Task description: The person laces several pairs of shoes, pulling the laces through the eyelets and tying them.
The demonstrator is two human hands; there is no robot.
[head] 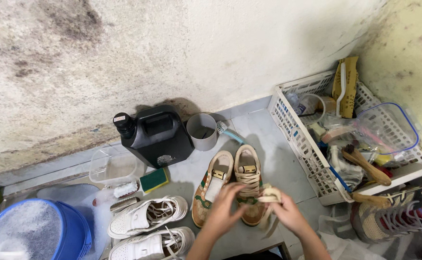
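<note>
Left hand point(223, 204) over the pair of tan sneakers point(230, 185), fingers curled, tips meeting the cream shoelace point(268, 196) above the toe of the right-hand shoe. Right hand point(288, 214) just beside the left, fingers closed around the bunched end of the same lace. Lace held between both hands, directly over the shoe, loose length hanging below the right hand toward the floor. Grip of the left hand partly hidden by its own knuckles; probably a pinch, not confirmed. Sneakers side by side on the grey floor point(268, 144), toes toward the hands, heels away. To the left of the left hand: pair of white sneakers point(146, 226), laid sideways, near but apart from the tan pair. Further left: blue bucket point(76, 231) filled with foam. Beyond the hands, against the wall: black jerrycan point(158, 135), grey cup point(202, 131) just beside it, toothbrush point(230, 132) leaning next to the cup. Clear plastic tub point(112, 166), green sponge point(154, 179) and small scrub brush point(124, 190) left of the tan pair. To the right of the right hand: white slotted basket point(293, 135) packed with brushes and bottles; wooden-handled brush point(367, 166) on top.
</note>
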